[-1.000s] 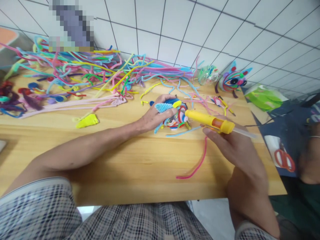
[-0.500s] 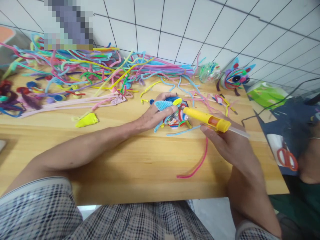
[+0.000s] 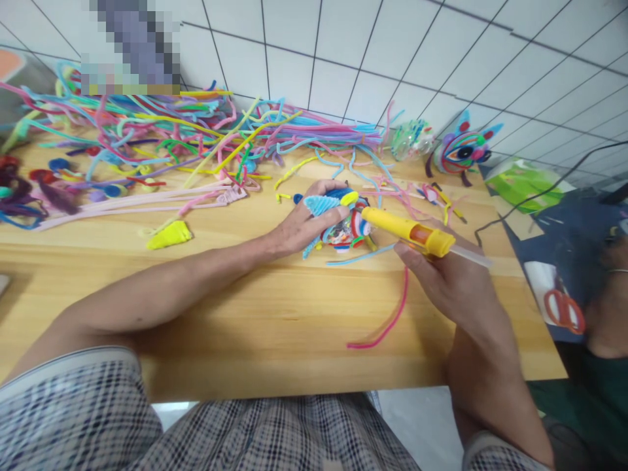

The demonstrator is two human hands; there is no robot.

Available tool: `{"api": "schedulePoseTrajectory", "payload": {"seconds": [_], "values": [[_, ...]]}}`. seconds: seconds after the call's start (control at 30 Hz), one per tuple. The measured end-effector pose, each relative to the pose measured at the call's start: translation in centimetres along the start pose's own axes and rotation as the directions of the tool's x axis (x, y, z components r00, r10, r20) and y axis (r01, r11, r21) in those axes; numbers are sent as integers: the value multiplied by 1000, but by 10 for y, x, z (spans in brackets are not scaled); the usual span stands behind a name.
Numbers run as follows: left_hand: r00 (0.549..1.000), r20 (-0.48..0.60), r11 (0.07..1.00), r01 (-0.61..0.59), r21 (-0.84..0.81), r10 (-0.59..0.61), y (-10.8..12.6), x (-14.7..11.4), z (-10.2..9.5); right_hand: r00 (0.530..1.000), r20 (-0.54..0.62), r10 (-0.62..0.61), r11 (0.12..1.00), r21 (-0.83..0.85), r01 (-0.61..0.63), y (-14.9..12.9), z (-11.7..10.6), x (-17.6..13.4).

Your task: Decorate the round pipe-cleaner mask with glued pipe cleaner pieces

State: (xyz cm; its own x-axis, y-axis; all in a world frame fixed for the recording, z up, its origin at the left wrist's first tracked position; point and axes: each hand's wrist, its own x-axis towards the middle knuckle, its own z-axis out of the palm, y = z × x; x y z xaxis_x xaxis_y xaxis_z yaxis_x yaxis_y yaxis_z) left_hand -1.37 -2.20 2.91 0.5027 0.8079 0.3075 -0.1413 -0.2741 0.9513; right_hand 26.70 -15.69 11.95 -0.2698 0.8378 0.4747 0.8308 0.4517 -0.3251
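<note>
My left hand (image 3: 314, 222) is closed around a colourful pipe-cleaner craft figure (image 3: 343, 232) with a clear body, a light blue ear-like piece (image 3: 321, 205) and a yellow oval piece (image 3: 349, 198) on top. My right hand (image 3: 451, 275) grips a yellow glue gun (image 3: 405, 229), a clear glue stick jutting from its back end. The gun's tip points left at the figure, close to the yellow piece; whether it touches I cannot tell. Under the gun, a light blue pipe cleaner (image 3: 360, 256) and a dark pink one (image 3: 385, 327) lie on the table.
A heap of pipe cleaners (image 3: 196, 131) covers the back left. A finished-looking animal figure (image 3: 461, 154) and a clear decorated ball (image 3: 412, 140) stand against the tiled wall. At right are a green packet (image 3: 524, 186), orange-handled scissors (image 3: 564, 311) and another person's arm (image 3: 611, 307). A black cord (image 3: 544, 183) crosses there.
The glue gun's tip has shifted very slightly at the figure. My left hand keeps its hold on the figure, and little else differs.
</note>
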Motion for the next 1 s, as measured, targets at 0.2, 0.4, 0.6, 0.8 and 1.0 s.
{"api": "schedulePoseTrajectory", "payload": {"seconds": [0.2,0.4,0.6,0.8,1.0], "values": [[1000,-2,1000,-19,15,19,2,3,1,1000,8,21,1000,-6,-21,-3,-1,2],[999,-32,999,-22,28,23,-2,2,0,1000,20,11,1000,-2,-11,-3,-1,0],[998,-46,999,-28,40,30,-4,1,0,1000,22,-8,1000,-5,8,-7,-3,1],[999,-36,997,-34,67,36,-4,2,0,1000,15,14,1000,-2,-14,-9,-2,1],[998,-47,998,-41,50,43,-6,1,1,1000,15,13,999,-49,-13,-6,-1,-3]]}}
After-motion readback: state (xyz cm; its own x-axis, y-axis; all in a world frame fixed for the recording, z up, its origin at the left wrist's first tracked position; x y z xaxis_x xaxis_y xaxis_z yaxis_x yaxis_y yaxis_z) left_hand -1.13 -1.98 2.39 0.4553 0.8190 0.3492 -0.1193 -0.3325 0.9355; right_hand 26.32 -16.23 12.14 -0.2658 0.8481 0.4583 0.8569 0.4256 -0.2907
